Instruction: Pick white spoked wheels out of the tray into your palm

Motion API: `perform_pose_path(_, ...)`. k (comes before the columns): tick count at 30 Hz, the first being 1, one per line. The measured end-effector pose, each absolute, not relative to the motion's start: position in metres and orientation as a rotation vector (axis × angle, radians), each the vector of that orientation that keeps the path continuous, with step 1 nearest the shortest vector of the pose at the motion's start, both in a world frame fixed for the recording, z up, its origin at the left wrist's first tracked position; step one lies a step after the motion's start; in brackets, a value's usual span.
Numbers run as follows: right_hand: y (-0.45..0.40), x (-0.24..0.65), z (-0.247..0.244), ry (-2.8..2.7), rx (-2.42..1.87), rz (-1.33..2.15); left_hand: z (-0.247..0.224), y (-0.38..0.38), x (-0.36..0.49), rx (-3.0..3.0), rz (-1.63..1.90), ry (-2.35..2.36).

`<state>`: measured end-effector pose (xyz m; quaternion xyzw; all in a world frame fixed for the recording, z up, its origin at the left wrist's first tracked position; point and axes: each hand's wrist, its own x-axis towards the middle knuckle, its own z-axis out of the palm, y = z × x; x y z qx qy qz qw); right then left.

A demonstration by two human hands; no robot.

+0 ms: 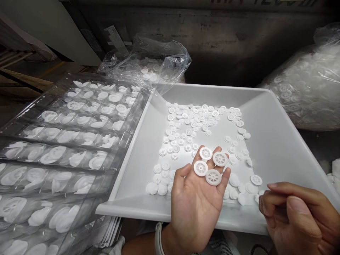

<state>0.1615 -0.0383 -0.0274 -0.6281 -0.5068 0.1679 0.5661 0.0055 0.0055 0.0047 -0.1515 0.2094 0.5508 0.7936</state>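
Note:
Palm up over the front of the grey-white tray (268, 131), my left hand (198, 205) holds several white spoked discs (200, 168) on its slightly curled fingers. The discs lie side by side, spoked faces up. My right hand (297, 212) is over the tray's front right corner, its fingers curled inward and closed. What it holds, if anything, is hidden. A loose spoked disc (256, 180) rests just beyond its fingertips. Many small white discs (188, 131) lie scattered on the tray floor, some spoked side up and others smooth side up.
Left of the tray, a clear plastic blister tray (91, 170) has white parts in its pockets, with stacked sheets beneath. An open clear bag (159, 67) of parts stands behind. A large full bag (310, 85) bulges at the right. A dark metal wall (212, 46) rises at the back.

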Motion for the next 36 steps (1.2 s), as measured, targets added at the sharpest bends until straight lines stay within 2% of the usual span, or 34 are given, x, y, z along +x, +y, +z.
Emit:
perform_pose_path(18, -0.039, 0.154, -0.025, -1.374, -1.423, 0.293, 0.002, -0.002, 0.005, -0.246, 1.167, 0.385)
perform_pose_path(26, -0.027, 0.141, -0.023, -1.0, -1.338, 0.283, -0.001, -0.005, 0.01, -0.157, 1.214, 0.437)
perform_pose_path(28, -0.018, 0.127, -0.015, -0.86, -1.242, 0.425, -0.004, -0.011, 0.021, 0.099, 1.29, 0.537)
perform_pose_path(32, -0.006, 0.098, 0.001, -0.664, -1.107, 1.035, -0.005, -0.021, 0.04, 0.886, 1.381, 0.772)
perform_pose_path(36, -0.002, 0.09, -0.003, -0.341, -0.691, 1.324, 0.0, -0.022, 0.043, 1.09, 1.426, 0.81)
